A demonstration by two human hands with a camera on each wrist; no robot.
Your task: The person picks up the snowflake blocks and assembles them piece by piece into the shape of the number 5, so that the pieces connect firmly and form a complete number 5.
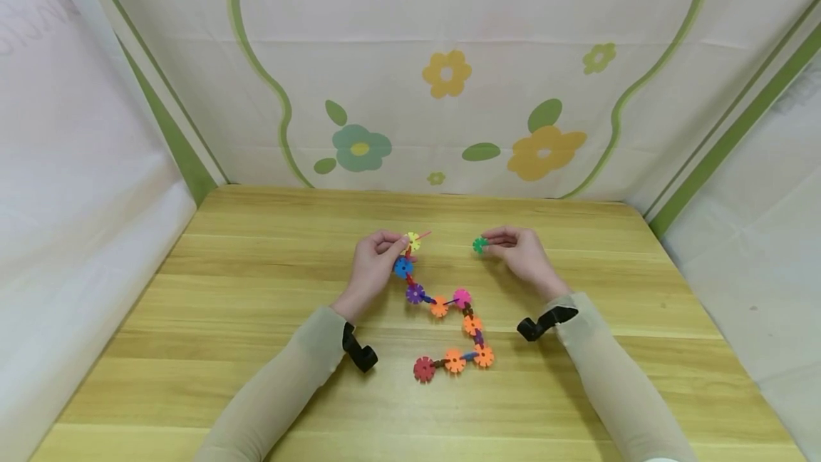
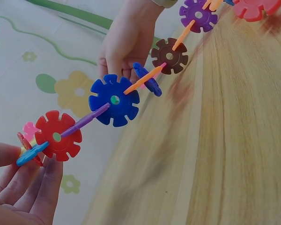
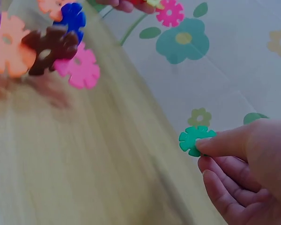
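My left hand (image 1: 372,266) pinches the upper end of a zigzag chain of slotted plastic flower discs (image 1: 439,306), by a yellow disc (image 1: 413,239). A thin pink disc (image 1: 424,235), seen edge-on, joins that yellow one. In the left wrist view a red disc (image 2: 70,149) and a blue disc (image 2: 113,112) follow on from the fingers. At the chain's other end is a dark red disc (image 1: 424,369). My right hand (image 1: 524,257) pinches a loose green disc (image 1: 479,244) between thumb and fingers, to the right of the chain and apart from it.
Beneath both hands is a wood-grain table (image 1: 212,319). A white curtain with printed flowers (image 1: 385,55) hangs at its back edge, and white cloth walls (image 1: 83,162) stand at both sides. Each wrist wears a black band with a camera mount (image 1: 360,356).
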